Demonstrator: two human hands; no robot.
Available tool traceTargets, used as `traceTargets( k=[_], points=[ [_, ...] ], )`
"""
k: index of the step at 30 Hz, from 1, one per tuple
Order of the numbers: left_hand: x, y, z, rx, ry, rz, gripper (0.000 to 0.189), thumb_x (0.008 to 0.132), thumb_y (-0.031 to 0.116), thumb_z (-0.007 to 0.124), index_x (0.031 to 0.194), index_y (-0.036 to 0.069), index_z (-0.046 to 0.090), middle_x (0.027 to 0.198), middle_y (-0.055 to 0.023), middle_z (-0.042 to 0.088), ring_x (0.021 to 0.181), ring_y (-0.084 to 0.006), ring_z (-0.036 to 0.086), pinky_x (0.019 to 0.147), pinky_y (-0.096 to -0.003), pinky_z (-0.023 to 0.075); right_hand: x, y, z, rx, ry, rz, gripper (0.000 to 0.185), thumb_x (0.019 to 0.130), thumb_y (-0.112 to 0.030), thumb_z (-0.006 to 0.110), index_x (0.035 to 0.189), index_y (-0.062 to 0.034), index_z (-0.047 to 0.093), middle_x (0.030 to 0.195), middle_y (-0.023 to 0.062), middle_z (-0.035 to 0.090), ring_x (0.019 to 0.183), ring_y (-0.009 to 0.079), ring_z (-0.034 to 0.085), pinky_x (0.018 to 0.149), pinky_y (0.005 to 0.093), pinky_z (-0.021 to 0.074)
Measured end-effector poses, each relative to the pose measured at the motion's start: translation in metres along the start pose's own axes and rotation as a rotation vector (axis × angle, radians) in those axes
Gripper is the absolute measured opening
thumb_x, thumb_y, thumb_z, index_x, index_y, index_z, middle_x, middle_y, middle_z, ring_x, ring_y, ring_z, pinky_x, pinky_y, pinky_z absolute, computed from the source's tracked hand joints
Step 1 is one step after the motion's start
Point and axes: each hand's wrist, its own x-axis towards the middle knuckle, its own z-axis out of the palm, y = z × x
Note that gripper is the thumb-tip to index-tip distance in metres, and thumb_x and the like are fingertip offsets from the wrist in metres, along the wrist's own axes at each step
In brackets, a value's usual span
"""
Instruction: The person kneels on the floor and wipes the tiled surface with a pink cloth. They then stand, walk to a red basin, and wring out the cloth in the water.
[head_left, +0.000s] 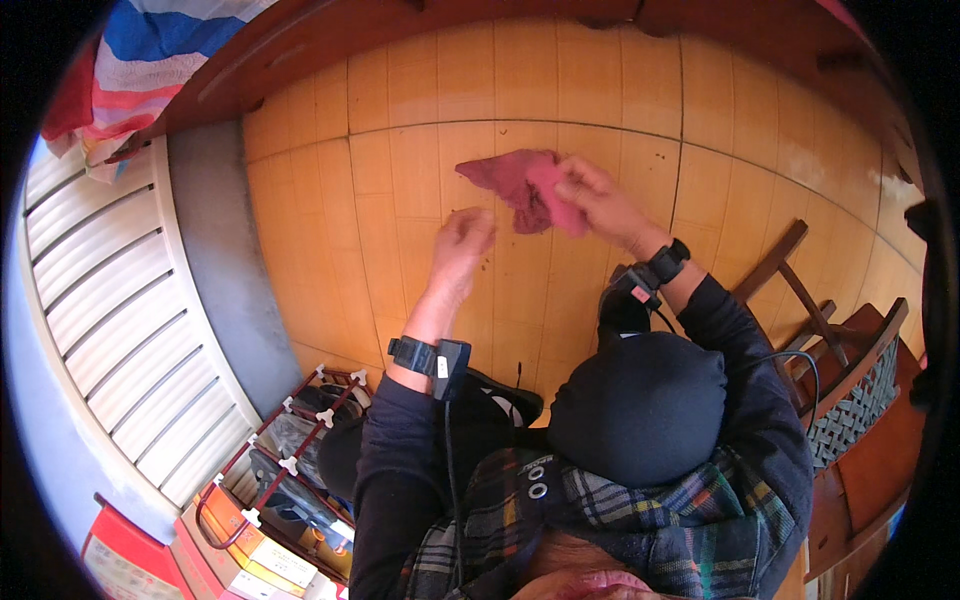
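Observation:
A pink and mauve cloth (517, 178) hangs or lies bunched over the wood-patterned floor tiles (409, 277). My right hand (604, 202) grips its pink right end, and the darker part spreads to the left. Whether the cloth touches the floor I cannot tell. My left hand (461, 236) is to the lower left of the cloth, apart from it. Its fingers are curled and blurred, so their hold is unclear. Small dark crumbs (485, 264) lie on the tiles beside this hand. A strapped device sits on each wrist.
A rack with shoes (315, 435) stands at lower left, near boxes (259, 555) and a white slatted shutter (124, 300). A wooden chair (847, 352) with a woven panel is at right. Dark reddish wood furniture (450, 19) borders the far side; a striped cloth (154, 67) hangs upper left.

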Motion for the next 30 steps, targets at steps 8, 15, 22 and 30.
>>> traceTargets(
  k=[8,15,22,30],
  points=[
    [-0.010,0.002,0.005,-0.078,-0.157,0.070,0.032,0.096,0.015,0.056,0.123,-0.001,0.051,0.119,-0.0111,0.060,0.108,-0.0202,0.059,0.093,-0.0352,0.0488,-0.016,0.036,0.048,-0.346,-0.314,-0.342,0.038,0.089,-0.004,0.057,0.127,-0.0052,0.053,0.125,0.0113,0.055,0.115,0.0197,0.055,0.093,0.0312,0.0472],
    [-0.023,0.030,-0.016,-0.339,-0.165,0.166,0.038,0.101,0.022,0.043,0.130,-0.002,0.047,0.129,-0.0150,0.055,0.118,-0.0243,0.055,0.102,-0.0386,0.0447,0.007,0.007,0.013,-0.481,-0.045,-0.195,0.036,0.087,-0.002,0.057,0.123,-0.0048,0.057,0.123,0.0122,0.058,0.110,0.0204,0.059,0.095,0.0327,0.0473],
    [-0.041,0.059,0.000,-0.229,-0.372,0.094,0.045,0.103,0.031,0.039,0.131,-0.003,0.046,0.129,-0.0166,0.055,0.117,-0.0249,0.055,0.102,-0.0382,0.0450,0.021,-0.026,0.041,-0.520,-0.220,-0.397,0.040,0.085,-0.019,0.066,0.121,-0.0036,0.057,0.125,0.0139,0.059,0.114,0.0253,0.058,0.101,0.0361,0.0428],
    [-0.039,0.081,-0.015,0.416,-0.341,0.031,0.041,0.089,0.017,0.064,0.123,-0.002,0.052,0.109,-0.0103,0.064,0.099,-0.0189,0.063,0.089,-0.0321,0.0514,0.012,-0.037,-0.001,-0.229,-0.133,0.179,0.028,0.095,-0.025,0.051,0.108,-0.0031,0.062,0.094,0.0071,0.063,0.079,0.0142,0.060,0.059,0.0290,0.0497]
  ],
)
